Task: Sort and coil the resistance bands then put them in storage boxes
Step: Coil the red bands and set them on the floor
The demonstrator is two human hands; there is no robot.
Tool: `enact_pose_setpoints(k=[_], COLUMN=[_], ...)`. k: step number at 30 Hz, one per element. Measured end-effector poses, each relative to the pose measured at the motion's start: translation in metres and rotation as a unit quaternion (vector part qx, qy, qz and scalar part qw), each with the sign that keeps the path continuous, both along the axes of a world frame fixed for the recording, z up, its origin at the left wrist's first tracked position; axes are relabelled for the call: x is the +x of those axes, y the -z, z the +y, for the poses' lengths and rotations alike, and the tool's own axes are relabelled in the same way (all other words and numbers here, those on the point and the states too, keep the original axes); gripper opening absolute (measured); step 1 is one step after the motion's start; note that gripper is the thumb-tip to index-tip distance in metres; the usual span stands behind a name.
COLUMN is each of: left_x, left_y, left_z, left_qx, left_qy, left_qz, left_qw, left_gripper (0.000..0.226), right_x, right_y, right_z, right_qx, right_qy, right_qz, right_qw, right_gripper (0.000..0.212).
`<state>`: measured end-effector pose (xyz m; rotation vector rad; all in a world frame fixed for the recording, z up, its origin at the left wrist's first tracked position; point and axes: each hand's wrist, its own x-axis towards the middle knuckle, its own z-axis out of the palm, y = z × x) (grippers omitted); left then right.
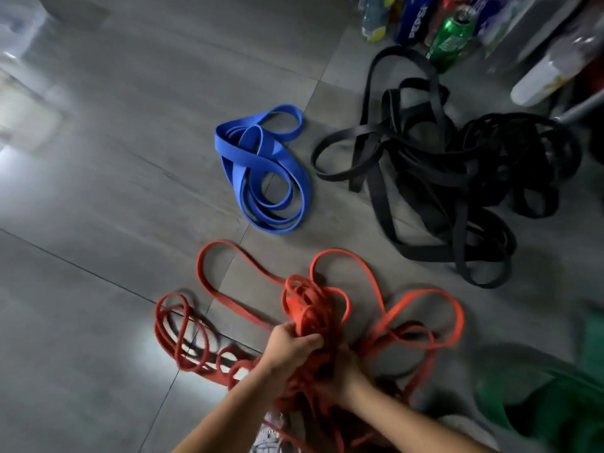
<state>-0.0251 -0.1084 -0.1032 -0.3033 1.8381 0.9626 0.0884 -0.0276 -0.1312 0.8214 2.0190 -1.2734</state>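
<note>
- Red bands (313, 322): a tangled heap on the floor (130, 223) at six o'clock in the view. Loose loops trail out toward nine and three o'clock.
- Left hand (291, 344): fingers curled round a thick bunch at the heap's middle, grasping it firmly.
- Right hand (346, 371): sunk into the strands just beside the left. Its fingers are hidden, so I cannot tell whether it clenches anything.
- Step in hand, as I judge it: separating the red heap before coiling. Sorting by colour looks largely done.
- Recommended practice: hold the bunch steady with one hand and draw out a single loop with the other, starting from the long free loops at the edge. Pulling hard on the middle would likely tighten the knot (rubber grips on itself).
- Coil each freed band flat and set it apart from the heap, so it does not snag again.
- Blue bands (261, 171): at twelve o'clock from the red heap, apart from it, loosely wound.
- Black bands (441, 178): at two o'clock, a large untidy pile, not coiled.
- Green bands (572, 403): at four o'clock, blurred and partly out of view.
- Bottles and a green can (452, 34) stand beyond the black pile, close enough to be knocked by a flicked band.
- What may be a clear storage box (19, 27) sits at ten o'clock, too blurred to confirm.
</note>
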Motion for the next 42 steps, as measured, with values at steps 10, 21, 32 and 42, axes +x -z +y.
enact_pose_setpoints(k=[10,21,32,42], left_x=[-0.016,-0.024,0.003,-0.017], left_y=[-0.062,0.009,0.057,-0.024], left_z=[0.099,-0.038,-0.065,0.084], left_qx=[0.243,-0.186,-0.253,0.167], left_qy=[-0.085,0.116,-0.196,-0.098], left_qz=[-0.056,0.278,0.145,0.223], left_qw=[0.965,0.935,0.936,0.955], left_gripper=[0.008,0.1,0.039,0.012], right_x=[-0.003,0.023,0.032,0.021], right_y=[-0.067,-0.03,-0.006,-0.002], right_z=[0.138,0.14,0.128,0.13], right_qx=[0.076,0.138,0.169,0.158], right_qy=[0.307,0.121,0.082,0.09], right_qz=[0.199,-0.021,-0.033,0.027], right_qw=[0.928,0.983,0.982,0.983], right_gripper=[0.045,0.109,0.086,0.048])
